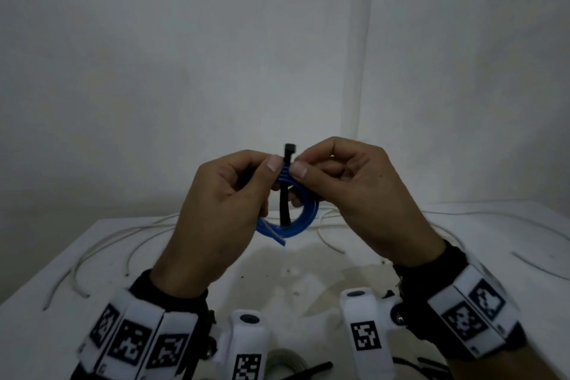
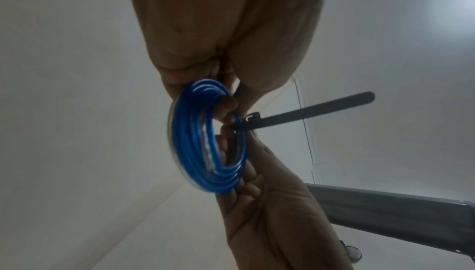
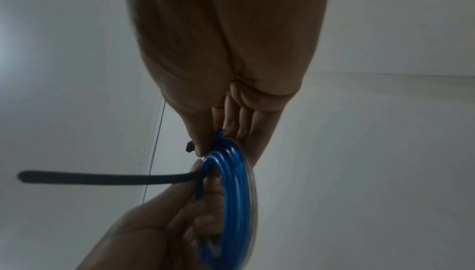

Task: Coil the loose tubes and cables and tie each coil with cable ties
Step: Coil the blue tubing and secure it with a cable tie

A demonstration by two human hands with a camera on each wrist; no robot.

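I hold a small coil of blue tube [image 1: 296, 219] up above the white table [image 1: 308, 262]. My left hand [image 1: 234, 191] and right hand [image 1: 336, 182] both pinch the coil's top, thumbs side by side. A black cable tie [image 1: 286, 194] crosses the coil between the thumbs, its head [image 1: 289, 147] sticking up and its tail hanging down through the ring. In the left wrist view the blue coil [image 2: 205, 142] hangs on the fingers and the cable tie [image 2: 308, 112] sticks out to the right. In the right wrist view the cable tie's tail [image 3: 102, 178] points left from the blue coil [image 3: 228, 183].
Several loose white cables [image 1: 101, 250] sprawl over the back and left of the table, with more white cable [image 1: 530, 262] on the right. At the near edge lie a pale coiled tube [image 1: 285, 361] and spare black cable ties [image 1: 311, 369].
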